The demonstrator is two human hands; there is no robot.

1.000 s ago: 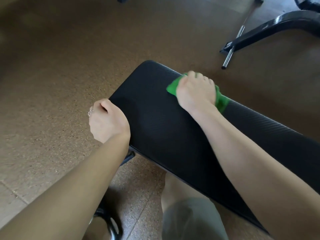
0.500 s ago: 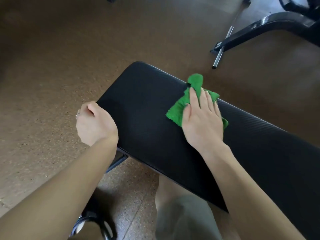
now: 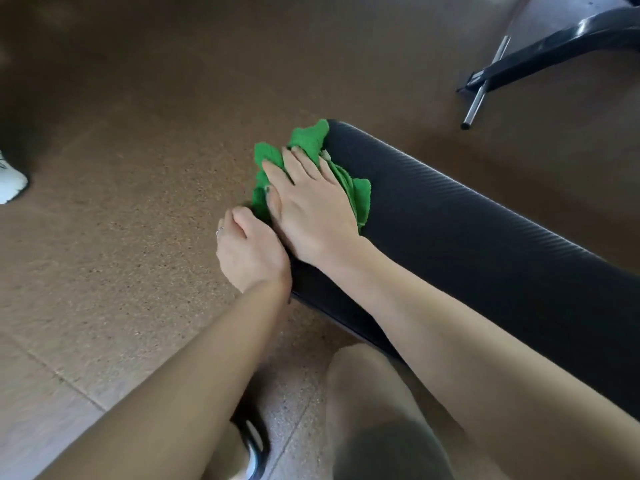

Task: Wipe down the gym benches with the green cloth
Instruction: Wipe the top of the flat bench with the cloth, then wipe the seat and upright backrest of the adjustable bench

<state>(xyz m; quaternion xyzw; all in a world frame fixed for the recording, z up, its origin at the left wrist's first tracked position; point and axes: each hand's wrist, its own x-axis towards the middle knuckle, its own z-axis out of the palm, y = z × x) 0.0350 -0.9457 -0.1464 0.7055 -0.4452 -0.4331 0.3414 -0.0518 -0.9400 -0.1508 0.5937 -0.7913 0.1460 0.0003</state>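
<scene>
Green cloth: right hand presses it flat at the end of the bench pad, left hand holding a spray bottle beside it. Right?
Not quite. The head view shows no spray bottle: the left hand rests on the bench pad edge. The right hand does press the green cloth there.

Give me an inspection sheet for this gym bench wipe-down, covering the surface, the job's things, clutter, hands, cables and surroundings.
Surface: black padded bench, ribbed texture along its far edge.
Job's things: green cloth bunched at the bench's end, spilling over the edge.
Clutter: nothing seen on the bench.
Hands: right hand pressed flat on the cloth, fingers straight; left hand curled at the bench's end corner, a ring on one finger; whether it grips the edge cannot be told.
Cables: nothing seen.
Surroundings: brown speckled floor; black equipment frame with a metal bar at upper right; white shoe at left edge.
</scene>
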